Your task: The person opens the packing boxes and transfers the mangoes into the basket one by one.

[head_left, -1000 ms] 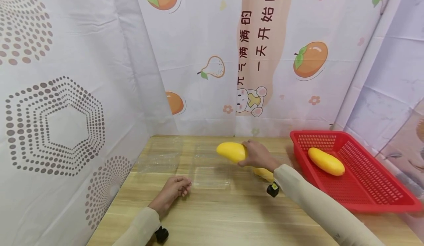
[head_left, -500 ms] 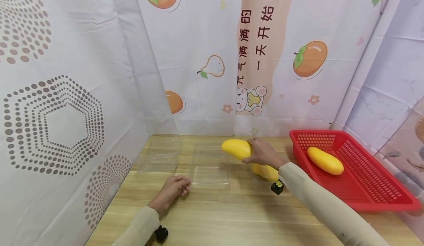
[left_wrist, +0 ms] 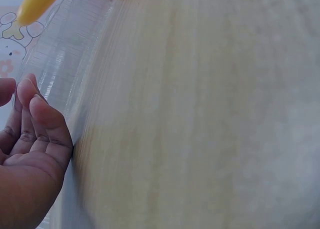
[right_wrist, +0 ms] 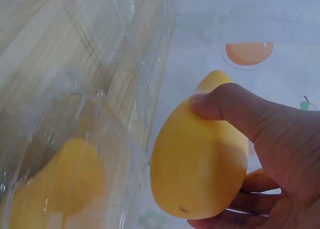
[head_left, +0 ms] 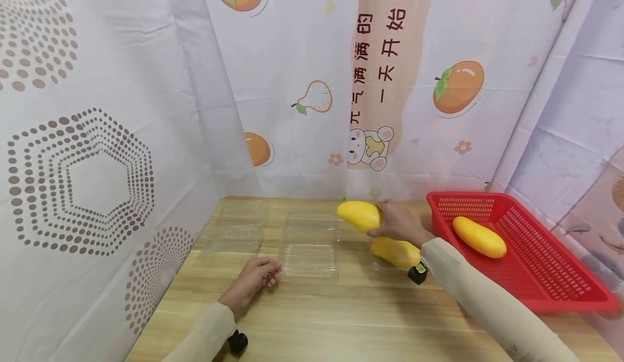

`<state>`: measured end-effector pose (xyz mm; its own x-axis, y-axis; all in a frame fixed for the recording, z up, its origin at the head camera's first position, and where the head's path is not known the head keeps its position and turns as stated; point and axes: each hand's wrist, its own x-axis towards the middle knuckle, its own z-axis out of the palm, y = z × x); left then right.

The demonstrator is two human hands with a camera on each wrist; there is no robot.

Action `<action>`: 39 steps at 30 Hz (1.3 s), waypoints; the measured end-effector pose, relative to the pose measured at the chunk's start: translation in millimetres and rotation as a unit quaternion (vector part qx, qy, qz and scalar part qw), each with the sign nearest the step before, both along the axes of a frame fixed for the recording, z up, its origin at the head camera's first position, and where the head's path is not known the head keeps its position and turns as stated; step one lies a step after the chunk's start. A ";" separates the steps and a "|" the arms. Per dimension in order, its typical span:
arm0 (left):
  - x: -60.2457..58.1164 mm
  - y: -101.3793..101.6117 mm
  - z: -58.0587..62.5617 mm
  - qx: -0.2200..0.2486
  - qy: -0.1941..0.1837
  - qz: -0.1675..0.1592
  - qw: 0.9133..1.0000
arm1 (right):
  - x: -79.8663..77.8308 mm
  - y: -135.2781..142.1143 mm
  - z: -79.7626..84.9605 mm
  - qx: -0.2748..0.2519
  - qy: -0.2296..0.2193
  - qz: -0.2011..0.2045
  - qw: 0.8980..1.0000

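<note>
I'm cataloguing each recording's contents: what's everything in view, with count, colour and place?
held mango: 1, yellow, in right hand
boxed mango: 1, yellow, apparently inside right box
basket mango: 1, yellow, in basket
basket: 1, red, right end of table
boxes: 3, clear, in a row on table
table: 1, pale wood, underneath
printed cloths: count unclear, mostly white, behind and beside
wrist cameras: 2, black, one each wrist
sleeves: 2, beige, on forearms
left hand: 1, beside middle box
right hand: 1, gripping held mango
</note>
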<state>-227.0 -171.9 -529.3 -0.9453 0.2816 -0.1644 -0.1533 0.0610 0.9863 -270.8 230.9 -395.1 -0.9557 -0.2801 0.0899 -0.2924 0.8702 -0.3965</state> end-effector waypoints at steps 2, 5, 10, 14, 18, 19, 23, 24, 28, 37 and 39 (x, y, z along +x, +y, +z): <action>-0.1 -0.2 0.1 0.000 0.003 -0.001 1.000 | -0.3 3.2 1.0 0.000 0.002 0.001 1.000; 0.0 -0.1 0.5 0.002 0.004 -0.001 1.000 | -1.1 8.3 1.9 -0.004 0.000 0.001 1.000; 0.4 -0.2 1.2 0.005 0.001 -0.001 1.000 | -2.9 15.6 2.3 -0.001 0.000 -0.008 1.000; 0.3 0.0 2.2 0.004 0.001 -0.001 1.000 | -1.9 22.1 4.8 -0.004 0.014 -0.002 1.000; 0.1 -0.1 2.6 0.002 -0.001 0.000 1.000 | -0.9 28.4 7.7 -0.010 0.031 0.002 0.999; -0.1 0.0 2.6 0.002 -0.002 0.001 1.000 | -0.6 29.9 8.4 -0.007 0.035 -0.001 0.999; -0.2 0.4 2.8 0.003 -0.008 0.003 1.000 | 0.2 35.4 10.3 -0.002 0.044 -0.010 0.999; -0.2 0.6 2.9 0.003 -0.010 0.004 1.000 | 0.5 36.8 10.5 0.000 0.044 -0.014 0.999; 0.5 0.8 2.1 0.000 -0.016 0.006 1.000 | 1.2 42.3 10.4 -0.013 0.036 -0.021 0.999; -0.4 1.2 2.6 -0.002 -0.017 0.009 1.000 | 4.1 58.2 17.3 -0.011 0.047 -0.032 0.998; -0.7 1.3 2.9 -0.001 -0.016 0.009 1.000 | 4.4 62.6 18.9 -0.009 0.052 -0.029 0.998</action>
<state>-227.7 -170.6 -526.4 -0.9445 0.2635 -0.1961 -0.1869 0.0598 0.9806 -266.5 293.5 -376.1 -0.9556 -0.2218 0.1941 -0.2820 0.8798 -0.3826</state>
